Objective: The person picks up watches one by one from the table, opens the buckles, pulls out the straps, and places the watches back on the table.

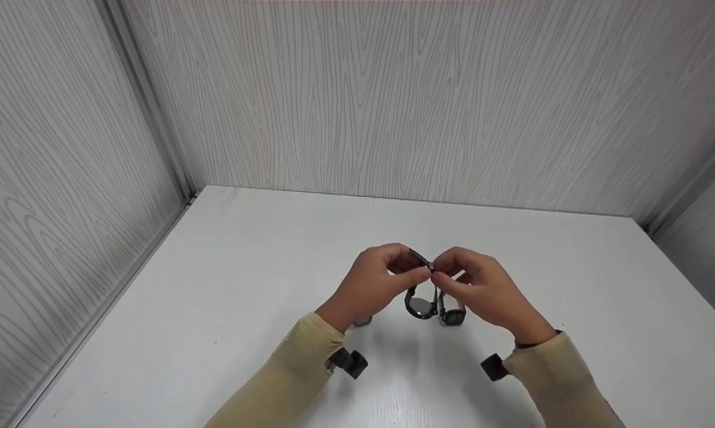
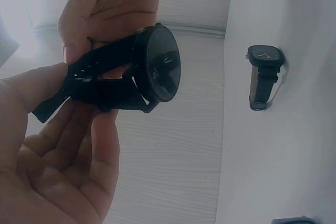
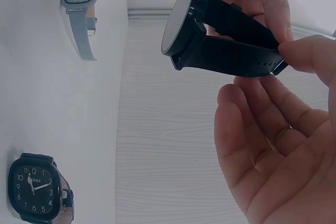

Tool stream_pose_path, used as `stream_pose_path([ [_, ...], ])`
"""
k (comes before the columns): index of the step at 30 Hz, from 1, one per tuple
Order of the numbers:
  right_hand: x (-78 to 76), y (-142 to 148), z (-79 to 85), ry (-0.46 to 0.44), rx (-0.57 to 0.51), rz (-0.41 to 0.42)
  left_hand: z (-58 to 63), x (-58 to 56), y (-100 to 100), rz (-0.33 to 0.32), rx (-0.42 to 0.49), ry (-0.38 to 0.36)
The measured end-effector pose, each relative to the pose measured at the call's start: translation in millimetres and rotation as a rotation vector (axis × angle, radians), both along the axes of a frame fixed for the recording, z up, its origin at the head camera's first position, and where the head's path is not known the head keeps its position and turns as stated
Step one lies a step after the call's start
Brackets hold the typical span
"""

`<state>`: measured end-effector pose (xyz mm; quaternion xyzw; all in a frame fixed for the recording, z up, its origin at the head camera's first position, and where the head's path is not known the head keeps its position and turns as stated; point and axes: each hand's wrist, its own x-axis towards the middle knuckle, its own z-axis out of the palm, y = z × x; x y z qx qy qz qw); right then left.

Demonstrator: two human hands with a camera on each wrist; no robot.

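A round-faced black wristwatch hangs between both hands above the table, its strap bent into a loop. My left hand pinches the strap by its buckle end between thumb and fingers. From the other side, my right hand pinches the same part, the thumbs nearly meeting. In the left wrist view the dark dial faces away from the hands, and a short strap end sticks out past the left thumb. The right wrist view shows strap holes beside the right thumb; fingers partly hide the buckle.
On the white table a square black watch stands on its strap, just beyond the right hand in the head view. A watch with a pale blue strap lies near the left wrist. Wood-grain panels enclose the back and sides.
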<state>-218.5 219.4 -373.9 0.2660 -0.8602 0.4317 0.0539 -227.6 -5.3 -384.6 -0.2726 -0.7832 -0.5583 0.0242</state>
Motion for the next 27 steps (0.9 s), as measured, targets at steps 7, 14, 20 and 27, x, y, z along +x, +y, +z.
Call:
stream_pose_path([
  [7,0.2,0.0,1.3,0.013,0.018,-0.014,1.1,-0.1,-0.5,-0.005,0.007,0.004],
  [14,-0.2,-0.8,1.5,0.023,0.009,0.0,1.2,-0.5,-1.7,-0.001,0.003,0.0],
  [20,0.2,0.6,1.3,0.016,0.004,0.001,2.8,1.2,-2.1,0.001,0.008,-0.006],
  [27,-1.1,0.8,-0.3,0.015,-0.005,0.009,2.9,2.2,-0.3,-0.006,0.019,0.004],
])
